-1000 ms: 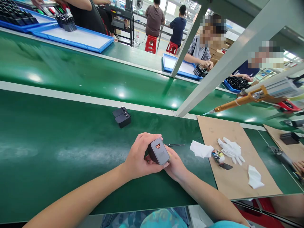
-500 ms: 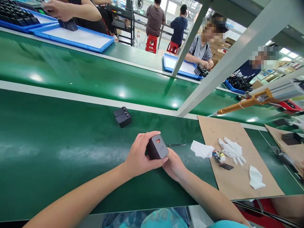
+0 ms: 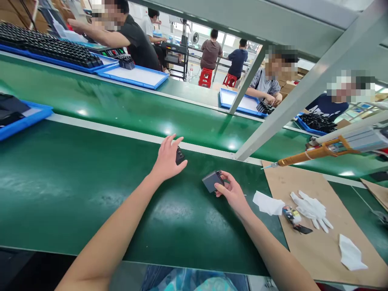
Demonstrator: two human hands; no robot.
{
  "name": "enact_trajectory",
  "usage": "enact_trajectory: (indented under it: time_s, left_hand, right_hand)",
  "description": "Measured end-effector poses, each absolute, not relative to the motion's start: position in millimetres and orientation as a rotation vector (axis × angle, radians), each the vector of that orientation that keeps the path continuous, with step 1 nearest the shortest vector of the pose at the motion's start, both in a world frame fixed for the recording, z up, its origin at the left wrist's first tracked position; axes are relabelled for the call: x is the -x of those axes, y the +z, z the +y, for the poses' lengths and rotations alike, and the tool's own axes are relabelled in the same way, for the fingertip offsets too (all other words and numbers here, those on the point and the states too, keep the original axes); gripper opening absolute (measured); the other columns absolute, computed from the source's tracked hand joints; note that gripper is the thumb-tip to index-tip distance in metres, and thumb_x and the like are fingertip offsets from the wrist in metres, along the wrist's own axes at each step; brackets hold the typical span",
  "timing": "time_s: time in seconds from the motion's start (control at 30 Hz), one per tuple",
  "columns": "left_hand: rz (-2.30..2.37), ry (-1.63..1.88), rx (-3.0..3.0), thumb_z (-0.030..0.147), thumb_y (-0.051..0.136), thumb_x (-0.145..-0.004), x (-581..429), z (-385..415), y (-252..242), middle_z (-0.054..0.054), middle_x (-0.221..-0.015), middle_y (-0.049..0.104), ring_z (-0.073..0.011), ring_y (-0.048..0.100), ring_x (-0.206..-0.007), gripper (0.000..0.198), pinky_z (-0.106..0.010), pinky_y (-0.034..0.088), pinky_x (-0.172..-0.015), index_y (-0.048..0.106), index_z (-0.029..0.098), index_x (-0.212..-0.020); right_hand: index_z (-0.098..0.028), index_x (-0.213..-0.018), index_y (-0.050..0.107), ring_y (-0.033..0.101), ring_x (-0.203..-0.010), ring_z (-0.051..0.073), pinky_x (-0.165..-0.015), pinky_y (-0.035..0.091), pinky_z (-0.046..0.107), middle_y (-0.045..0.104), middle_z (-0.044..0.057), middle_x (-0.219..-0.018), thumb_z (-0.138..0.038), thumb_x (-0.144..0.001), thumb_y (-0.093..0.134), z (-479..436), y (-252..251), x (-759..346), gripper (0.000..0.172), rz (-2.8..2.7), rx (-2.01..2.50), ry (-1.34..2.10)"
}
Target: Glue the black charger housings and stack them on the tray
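My right hand (image 3: 232, 192) holds a dark grey box-shaped adapter (image 3: 211, 182) between thumb and fingers, just above the green work surface (image 3: 169, 230). To its left, my left hand (image 3: 168, 158) has its fingers spread and lies over the left part of black blocks (image 3: 180, 155) with metal prongs. Whether the palm touches them is hidden. The thin dark tool behind my right hand shows only its tip.
Right of my hands lie a white cloth (image 3: 268, 203), a small circuit assembly (image 3: 292, 215) and white gloves (image 3: 312, 207) on cardboard (image 3: 333, 258). An orange dispenser (image 3: 309, 155) hangs above. A metal post (image 3: 291, 97) slants across. A blue tray (image 3: 30, 123) stands left; people sit beyond.
My left hand has let go of the adapter and moved left and away to the black blocks. My right hand keeps the adapter, now turned on its side. The view has shifted left.
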State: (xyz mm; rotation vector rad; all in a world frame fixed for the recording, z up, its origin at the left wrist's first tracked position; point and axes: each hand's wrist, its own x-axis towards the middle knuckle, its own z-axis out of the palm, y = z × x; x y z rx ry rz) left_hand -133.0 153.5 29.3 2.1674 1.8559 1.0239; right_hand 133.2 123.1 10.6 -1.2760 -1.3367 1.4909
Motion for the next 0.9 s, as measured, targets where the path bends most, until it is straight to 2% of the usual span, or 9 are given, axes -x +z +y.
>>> enact_trajectory:
  time_s: [0.03, 0.1, 0.2, 0.3, 0.43, 0.63, 0.77, 0.9]
  left_hand:
    - [1.865, 0.918, -2.127, 0.034, 0.063, -0.077, 140, 156, 28, -0.017, -0.152, 0.028, -0.0367, 0.022, -0.142, 0.077, -0.055, 0.027, -0.112, 0.029, 0.019, -0.144]
    - [1.844, 0.745, -2.064, 0.035, 0.061, -0.078, 148, 161, 24, -0.015, -0.151, 0.032, -0.0346, 0.029, -0.139, 0.082, -0.051, 0.032, -0.111, 0.022, 0.022, -0.148]
    - [1.923, 0.606, -2.005, 0.037, 0.057, -0.081, 146, 161, 20, -0.015, -0.137, 0.049, -0.0320, 0.045, -0.128, 0.076, -0.045, 0.042, -0.103, 0.025, 0.020, -0.148]
    - [2.130, 0.549, -1.956, 0.045, 0.058, -0.081, 132, 155, 21, -0.021, -0.133, 0.047, -0.0367, 0.047, -0.123, 0.079, -0.046, 0.047, -0.092, 0.026, 0.014, -0.147]
    - [2.156, 0.463, -1.917, 0.054, 0.062, -0.077, 124, 146, 28, -0.023, -0.136, 0.041, -0.0386, 0.046, -0.122, 0.087, -0.045, 0.048, -0.089, 0.027, 0.015, -0.146]
    - [2.003, 0.412, -1.965, 0.055, 0.061, -0.077, 137, 147, 34, -0.016, -0.127, 0.051, -0.0339, 0.055, -0.112, 0.065, -0.043, 0.049, -0.087, 0.048, 0.020, -0.131]
    - [1.877, 0.591, -2.129, 0.053, 0.063, -0.077, 141, 151, 33, -0.012, -0.142, 0.045, -0.0330, 0.041, -0.129, 0.064, -0.045, 0.042, -0.101, 0.048, 0.023, -0.132]
    - [1.711, 0.642, -2.112, 0.047, 0.061, -0.081, 144, 154, 31, -0.006, -0.135, 0.056, -0.0274, 0.051, -0.121, 0.051, -0.041, 0.043, -0.100, 0.054, 0.026, -0.126]
  right_hand:
    - [-0.022, -0.117, 0.051, 0.060, -0.064, 0.009, -0.055, 0.055, 0.027, 0.050, 0.001, -0.101, -0.039, -0.074, 0.071, 125, 11, -131, 0.050, -1.410, 1.295, 1.456]
    - [-0.021, -0.116, 0.053, 0.059, -0.065, 0.010, -0.055, 0.056, 0.029, 0.051, 0.003, -0.101, -0.041, -0.076, 0.068, 130, 12, -125, 0.047, -1.575, 1.323, 1.352]
    - [-0.021, -0.114, 0.059, 0.056, -0.063, 0.011, -0.055, 0.056, 0.031, 0.052, 0.004, -0.100, -0.039, -0.075, 0.067, 145, 11, -108, 0.043, -1.743, 1.328, 1.187]
    - [-0.020, -0.115, 0.061, 0.053, -0.065, 0.012, -0.061, 0.056, 0.033, 0.051, 0.006, -0.100, -0.036, -0.074, 0.067, 164, 10, -82, 0.044, -1.751, 1.333, 1.063]
    - [-0.018, -0.119, 0.058, 0.052, -0.065, 0.012, -0.067, 0.056, 0.036, 0.049, 0.007, -0.103, -0.036, -0.077, 0.063, 180, 4, -50, 0.046, -1.726, 1.339, 0.989]
    - [-0.018, -0.121, 0.054, 0.062, -0.064, 0.011, -0.069, 0.056, 0.032, 0.053, 0.002, -0.091, -0.045, -0.083, 0.056, 180, -10, -39, 0.046, -1.702, 1.230, 1.137]
    - [-0.019, -0.119, 0.053, 0.067, -0.073, 0.013, -0.072, 0.055, 0.029, 0.056, 0.001, -0.090, -0.039, -0.087, 0.050, 176, -15, -44, 0.039, -1.686, 1.157, 1.201]
    - [-0.019, -0.119, 0.052, 0.065, -0.073, 0.012, -0.070, 0.053, 0.028, 0.057, 0.003, -0.095, -0.034, -0.084, 0.052, 172, -16, -47, 0.037, -1.701, 1.125, 1.191]
